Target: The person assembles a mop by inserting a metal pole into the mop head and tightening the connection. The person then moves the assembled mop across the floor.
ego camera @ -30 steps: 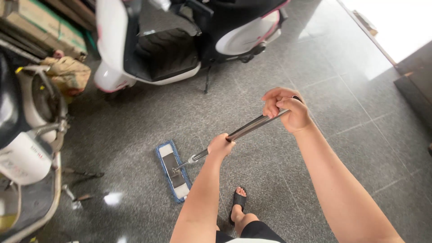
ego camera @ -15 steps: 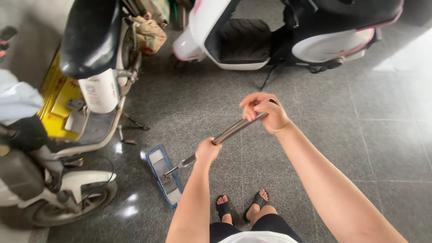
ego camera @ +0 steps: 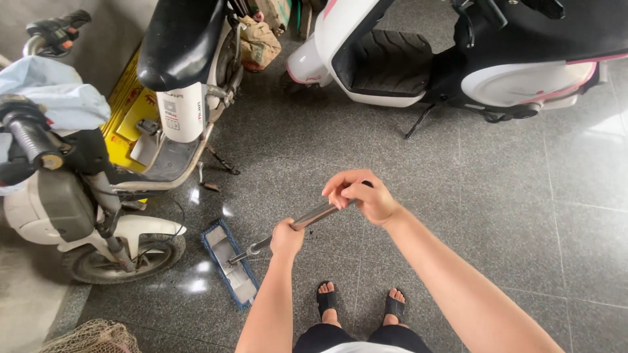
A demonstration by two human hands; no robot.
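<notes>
Two parked scooters (ego camera: 458, 59) (one white) (ego camera: 131, 163).

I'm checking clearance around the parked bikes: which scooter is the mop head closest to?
The small white scooter on the left; the mop head lies beside its wheel. The pink-trimmed scooter stands farther off.

You are standing in what looks like an indoor parking bay or the ground-floor entry of a home, where two-wheelers are kept. Underfoot is a polished grey speckled tile floor (ego camera: 510, 196) with straight grout lines, glossy enough to throw back light patches. At twelve to one o'clock a white and black scooter (ego camera: 458, 59) leans on its side stand. At ten to eleven o'clock a white electric bicycle (ego camera: 176, 85) with a black saddle stands over yellow flattened cardboard (ego camera: 127, 108). A second small electric bike (ego camera: 72, 209) sits at nine o'clock against a plain grey wall (ego camera: 118, 33). Cardboard boxes (ego camera: 258, 39) are stacked at twelve o'clock.
</notes>
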